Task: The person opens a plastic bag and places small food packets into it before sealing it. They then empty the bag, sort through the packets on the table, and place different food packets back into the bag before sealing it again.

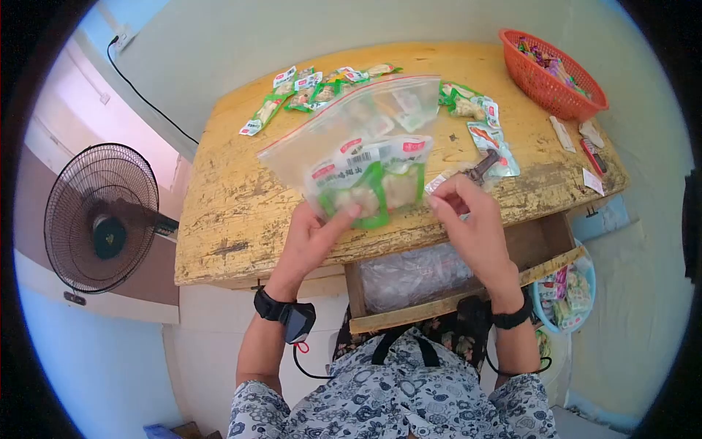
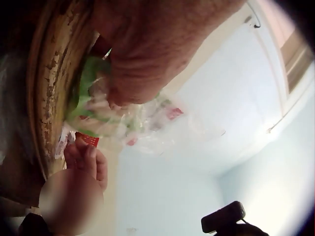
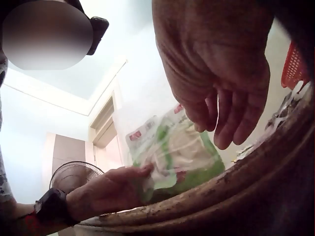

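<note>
A clear zip bag [image 1: 285,152] with a red seal line stands tilted over the table's front edge. Inside it are green-edged snack packets [image 1: 376,192] with pale contents and white printed tops. My left hand [image 1: 313,238] grips the bag's lower left side, thumb on the front; in the right wrist view that thumb presses the plastic. My right hand [image 1: 474,219] hovers beside the bag's right edge, thumb and forefinger close together. In the right wrist view its fingers [image 3: 239,118] hang loosely bent and nothing shows in them. Behind that hand lies a dark watch-like object [image 1: 482,167].
More snack packets [image 1: 322,89] lie along the back of the worn yellow table [image 1: 227,197]. A red basket [image 1: 541,82] with wrapped items stands back right. An open drawer [image 1: 457,296] holds clear plastic bags. A blue basket [image 1: 591,282] sits below right; a fan [image 1: 106,219] stands left.
</note>
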Demonstrator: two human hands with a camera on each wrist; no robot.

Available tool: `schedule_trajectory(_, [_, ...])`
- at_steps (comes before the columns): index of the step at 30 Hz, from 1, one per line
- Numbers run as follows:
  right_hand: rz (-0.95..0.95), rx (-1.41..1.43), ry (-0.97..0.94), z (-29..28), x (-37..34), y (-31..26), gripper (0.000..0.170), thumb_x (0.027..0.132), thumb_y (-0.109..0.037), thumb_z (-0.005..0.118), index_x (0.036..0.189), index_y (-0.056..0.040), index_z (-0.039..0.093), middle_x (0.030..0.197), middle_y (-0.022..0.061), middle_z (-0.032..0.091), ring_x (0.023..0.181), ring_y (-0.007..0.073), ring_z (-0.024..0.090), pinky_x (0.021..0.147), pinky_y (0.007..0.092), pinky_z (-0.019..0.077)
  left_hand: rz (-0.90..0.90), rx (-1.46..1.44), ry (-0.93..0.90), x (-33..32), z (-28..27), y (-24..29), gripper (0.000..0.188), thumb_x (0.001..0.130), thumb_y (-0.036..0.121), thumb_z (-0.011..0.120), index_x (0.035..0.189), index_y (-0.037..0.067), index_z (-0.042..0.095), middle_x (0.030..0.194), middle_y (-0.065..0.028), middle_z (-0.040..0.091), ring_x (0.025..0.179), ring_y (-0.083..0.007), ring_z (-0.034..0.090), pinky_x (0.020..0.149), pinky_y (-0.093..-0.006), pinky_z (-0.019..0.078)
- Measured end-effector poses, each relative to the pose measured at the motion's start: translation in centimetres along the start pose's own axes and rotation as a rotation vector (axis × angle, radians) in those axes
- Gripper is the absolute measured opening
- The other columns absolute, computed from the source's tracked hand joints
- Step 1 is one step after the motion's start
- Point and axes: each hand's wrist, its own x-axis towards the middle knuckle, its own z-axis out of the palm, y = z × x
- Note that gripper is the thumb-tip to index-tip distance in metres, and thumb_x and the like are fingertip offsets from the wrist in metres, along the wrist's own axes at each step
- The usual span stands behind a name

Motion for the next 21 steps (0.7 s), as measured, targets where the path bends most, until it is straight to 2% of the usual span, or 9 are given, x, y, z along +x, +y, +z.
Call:
schedule_trajectory(3, [0.016,0.003,-0.028,0.4,-1.4,-1.4,0.012,0.092,-0.010,0.070,0.096,0.0004,0.064,0.083,0.0113,0.068,0.075,0.0188,0.067,0.068,0.0318,0.0526,-0.095,0.069,-0.040,-0.3,-0.4,-0.3,0.040,0.096,0.012,0.072,0.132,-0.001,0.061,0.125,-0.0047,0.068,0.115,-0.0135,0.061,0.099,-0.0318,0.0475])
schedule_trajectory(6, [0.100,0.074,-0.087,1.1,-2.6,-1.6,0.024,0.092,-0.010,0.071,0.112,0.0015,0.063,0.102,0.0139,0.070,0.091,0.0215,0.069,0.079,0.0334,0.0549,-0.019,-0.007,-0.011,-0.9,0.6,-0.9,0.029,0.098,0.018,0.070,0.120,-0.002,0.070,0.121,-0.0052,0.070,0.106,-0.0096,0.061,0.090,-0.0295,0.0490])
schedule_trajectory(9, [0.072,0.212,-0.069,3.1,-3.2,-2.3,0.046,0.091,-0.013,0.074,0.130,0.0021,0.056,0.122,0.0176,0.065,0.109,0.0248,0.066,0.091,0.0354,0.0532,0.148,0.023,0.190,-1.6,2.5,-1.3,0.035,0.092,0.011,0.073,0.124,-0.003,0.067,0.120,-0.0109,0.069,0.110,-0.0193,0.063,0.093,-0.0353,0.0492])
schedule_trajectory(12, [-0.013,0.253,-0.102,4.8,-3.5,-3.4,0.066,0.088,-0.017,0.078,0.143,0.0032,0.046,0.137,0.0206,0.057,0.123,0.0266,0.059,0.101,0.0372,0.0493,0.368,0.483,0.329,-2.2,4.3,-0.7,0.050,0.083,0.005,0.076,0.130,-0.003,0.061,0.120,-0.0187,0.063,0.111,-0.0335,0.062,0.094,-0.0417,0.0493])
schedule_trajectory(13, [-0.042,0.211,-0.117,5.3,-3.8,-3.4,0.070,0.087,-0.018,0.079,0.145,0.0036,0.045,0.140,0.0212,0.055,0.126,0.0263,0.057,0.102,0.0375,0.0482,0.434,0.557,0.330,-2.5,5.0,-1.4,0.069,0.076,0.004,0.077,0.140,-0.004,0.051,0.125,-0.0236,0.056,0.113,-0.0425,0.056,0.096,-0.0459,0.0485])
schedule_trajectory(14, [-0.071,0.169,-0.133,5.8,-4.0,-3.3,0.075,0.086,-0.019,0.081,0.146,0.0040,0.043,0.142,0.0218,0.052,0.128,0.0260,0.055,0.104,0.0379,0.0471,0.428,0.548,0.324,-2.9,5.8,-1.3,0.072,0.076,0.004,0.078,0.141,-0.004,0.050,0.128,-0.0238,0.055,0.116,-0.0418,0.056,0.098,-0.0457,0.0478])
schedule_trajectory(16, [0.086,0.295,-0.061,6.3,-4.0,-2.8,0.067,0.086,-0.018,0.081,0.140,0.0069,0.049,0.132,0.0180,0.060,0.119,0.0213,0.060,0.098,0.0353,0.0495,0.409,0.529,0.315,-3.6,6.8,-0.9,0.077,0.076,0.005,0.080,0.144,-0.005,0.047,0.133,-0.0243,0.053,0.121,-0.0402,0.054,0.103,-0.0453,0.0464])
schedule_trajectory(18, [0.308,0.360,-0.015,5.5,-3.6,-2.4,0.059,0.088,-0.016,0.080,0.135,0.0069,0.053,0.126,0.0148,0.065,0.114,0.0188,0.062,0.095,0.0331,0.0506,0.462,0.556,0.196,-4.3,6.7,-1.6,0.081,0.077,0.008,0.080,0.148,-0.003,0.043,0.145,-0.0264,0.045,0.130,-0.0421,0.049,0.108,-0.0468,0.0438])
schedule_trajectory(21, [0.295,0.379,0.094,4.3,-2.9,-1.5,0.044,0.092,-0.011,0.074,0.130,0.0046,0.057,0.122,0.0119,0.067,0.109,0.0163,0.064,0.092,0.0309,0.0511,0.425,0.532,0.037,-5.3,6.2,-0.5,0.078,0.080,0.011,0.079,0.149,-0.001,0.045,0.149,-0.0241,0.045,0.136,-0.0405,0.047,0.112,-0.0463,0.0414])
